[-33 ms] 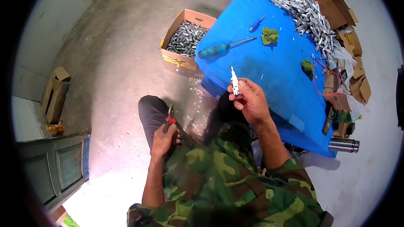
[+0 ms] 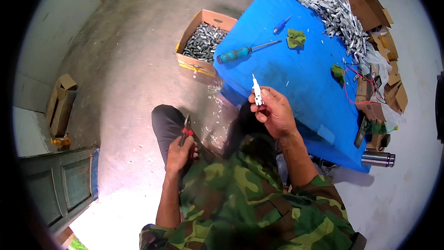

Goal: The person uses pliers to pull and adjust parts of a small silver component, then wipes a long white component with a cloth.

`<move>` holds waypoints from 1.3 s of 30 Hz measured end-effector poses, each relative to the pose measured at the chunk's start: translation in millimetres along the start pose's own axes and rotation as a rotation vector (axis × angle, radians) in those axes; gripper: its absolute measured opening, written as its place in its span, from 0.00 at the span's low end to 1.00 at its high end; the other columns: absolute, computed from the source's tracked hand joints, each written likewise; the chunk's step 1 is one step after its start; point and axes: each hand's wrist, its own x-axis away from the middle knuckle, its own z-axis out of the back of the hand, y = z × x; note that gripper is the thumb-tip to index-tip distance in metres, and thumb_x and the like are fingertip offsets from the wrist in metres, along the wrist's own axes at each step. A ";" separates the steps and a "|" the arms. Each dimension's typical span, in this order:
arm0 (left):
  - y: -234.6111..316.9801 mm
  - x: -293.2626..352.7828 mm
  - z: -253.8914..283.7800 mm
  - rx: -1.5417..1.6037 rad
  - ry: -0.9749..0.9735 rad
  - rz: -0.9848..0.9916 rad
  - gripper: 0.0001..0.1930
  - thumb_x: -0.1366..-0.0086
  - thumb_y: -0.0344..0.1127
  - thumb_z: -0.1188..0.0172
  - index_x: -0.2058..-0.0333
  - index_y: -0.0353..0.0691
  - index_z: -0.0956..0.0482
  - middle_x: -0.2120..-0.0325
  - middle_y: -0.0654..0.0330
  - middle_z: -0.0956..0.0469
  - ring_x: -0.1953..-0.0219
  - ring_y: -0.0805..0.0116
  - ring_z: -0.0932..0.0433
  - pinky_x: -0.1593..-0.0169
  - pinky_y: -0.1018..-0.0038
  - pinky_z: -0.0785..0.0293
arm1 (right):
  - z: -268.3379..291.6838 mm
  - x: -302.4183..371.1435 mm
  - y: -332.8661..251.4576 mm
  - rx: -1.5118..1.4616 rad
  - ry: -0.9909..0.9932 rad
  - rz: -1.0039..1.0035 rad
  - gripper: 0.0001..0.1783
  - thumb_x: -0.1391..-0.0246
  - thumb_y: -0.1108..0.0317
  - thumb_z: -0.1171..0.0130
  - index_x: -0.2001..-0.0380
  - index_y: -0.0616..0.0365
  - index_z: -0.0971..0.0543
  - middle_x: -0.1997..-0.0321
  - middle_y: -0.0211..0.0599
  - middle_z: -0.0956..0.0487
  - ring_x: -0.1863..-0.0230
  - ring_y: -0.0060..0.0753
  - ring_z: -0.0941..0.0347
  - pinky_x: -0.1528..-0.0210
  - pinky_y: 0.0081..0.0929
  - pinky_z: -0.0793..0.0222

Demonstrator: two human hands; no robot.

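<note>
My left hand [image 2: 178, 155] is closed around the red handles of a pair of pliers [image 2: 187, 129], resting over my left thigh with the metal jaws pointing up and away. Between thumb and fingers of my right hand [image 2: 276, 113] is a small white plastic part [image 2: 257, 91] with a thin tip, held upright near the table's left edge. Beyond it, a screwdriver with a teal handle [image 2: 234, 55] lies on the blue table cover [image 2: 305, 83]. A blue pen-like tool [image 2: 281, 26] and a crumpled green cloth [image 2: 296, 38] lie farther back.
A big heap of silvery-white parts [image 2: 335, 14] covers the far right of the table. Many dark metallic pieces fill a cardboard box [image 2: 196, 66] at the table's left. A steel flask [image 2: 378, 159] lies at the right edge, near red wire [image 2: 346, 91]. Small scraps [image 2: 217, 113] litter the floor.
</note>
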 end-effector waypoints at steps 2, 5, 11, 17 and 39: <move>-3.2 -1.4 1.5 -0.008 0.002 -0.006 0.19 0.23 0.45 0.39 0.52 0.30 0.21 0.64 0.55 0.16 0.67 0.68 0.15 0.64 0.71 0.15 | -3.4 7.2 -0.8 -0.089 -0.014 -0.065 0.17 0.24 0.58 0.44 0.46 0.60 0.20 0.55 0.35 0.15 0.64 0.20 0.19 0.72 0.17 0.34; -2.3 0.3 1.3 -0.022 0.006 -0.013 0.20 0.23 0.47 0.39 0.52 0.31 0.21 0.64 0.55 0.16 0.66 0.68 0.15 0.63 0.71 0.15 | -6.3 12.7 0.7 -0.235 -0.054 -0.110 0.17 0.25 0.58 0.43 0.45 0.59 0.20 0.55 0.35 0.14 0.64 0.21 0.19 0.72 0.18 0.32; 3.5 3.6 -1.4 -0.029 0.024 -0.015 0.20 0.24 0.45 0.38 0.53 0.29 0.21 0.65 0.55 0.17 0.67 0.68 0.16 0.64 0.71 0.15 | -14.8 20.7 -2.3 -0.346 -0.087 -0.157 0.17 0.26 0.58 0.42 0.44 0.58 0.20 0.54 0.34 0.15 0.63 0.22 0.18 0.70 0.20 0.29; 4.6 3.6 -3.1 -0.029 0.016 -0.017 0.21 0.24 0.48 0.38 0.52 0.31 0.20 0.65 0.55 0.16 0.66 0.68 0.16 0.63 0.71 0.14 | -17.2 24.9 -1.7 -0.346 -0.102 -0.167 0.18 0.26 0.57 0.41 0.44 0.57 0.21 0.56 0.31 0.16 0.63 0.23 0.19 0.70 0.19 0.29; 3.3 0.5 -4.2 -0.019 0.033 -0.021 0.18 0.24 0.45 0.38 0.56 0.30 0.20 0.67 0.56 0.18 0.68 0.69 0.16 0.66 0.73 0.16 | 95.4 -29.6 -21.6 1.417 0.669 0.455 0.17 0.40 0.56 0.34 0.57 0.58 0.16 0.62 0.53 0.15 0.60 0.63 0.18 0.58 0.55 0.25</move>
